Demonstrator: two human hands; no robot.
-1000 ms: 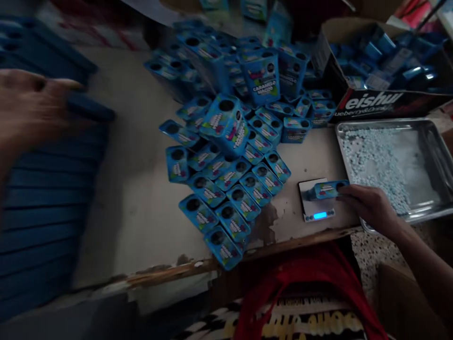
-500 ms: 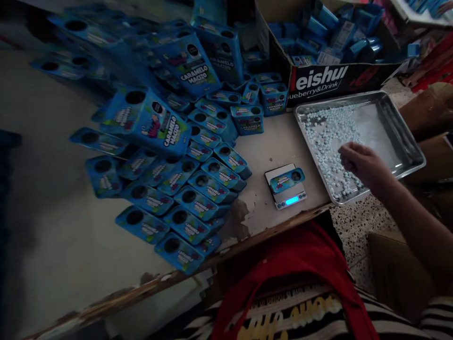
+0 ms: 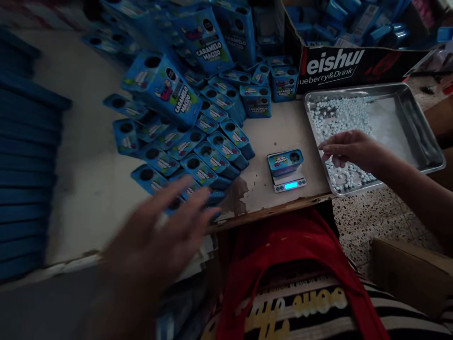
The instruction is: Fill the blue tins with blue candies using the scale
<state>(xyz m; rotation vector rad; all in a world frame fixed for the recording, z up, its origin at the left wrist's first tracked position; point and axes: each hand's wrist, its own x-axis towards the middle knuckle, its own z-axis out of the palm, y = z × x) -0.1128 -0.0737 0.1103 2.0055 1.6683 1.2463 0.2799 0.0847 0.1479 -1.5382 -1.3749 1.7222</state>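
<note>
My left hand [image 3: 159, 236], blurred by motion, is raised at the near edge of the table with its fingers apart and nothing in them. Beyond it stand rows of blue boxes [image 3: 198, 170] with round holes in their tops. My right hand [image 3: 348, 147] hovers over the left part of a metal tray [image 3: 419, 137], its fingers pressed together; whatever they hold is too small to name. Small pale candies [image 3: 339, 115] lie in the tray below. One blue box [image 3: 283, 163] rests on a small scale [image 3: 290, 185] with a lit display, left of the tray.
At the back right, a black printed carton [image 3: 332, 66] is full of blue packages. More large blue boxes [image 3: 208, 42] are piled at the back. Stacked blue pieces [image 3: 24, 179] line the far left. A cardboard box [image 3: 406, 274] sits at the lower right.
My left hand has come into view near the rows of boxes. My right hand has shifted left over the candies. The view has turned, showing the blue stack at left.
</note>
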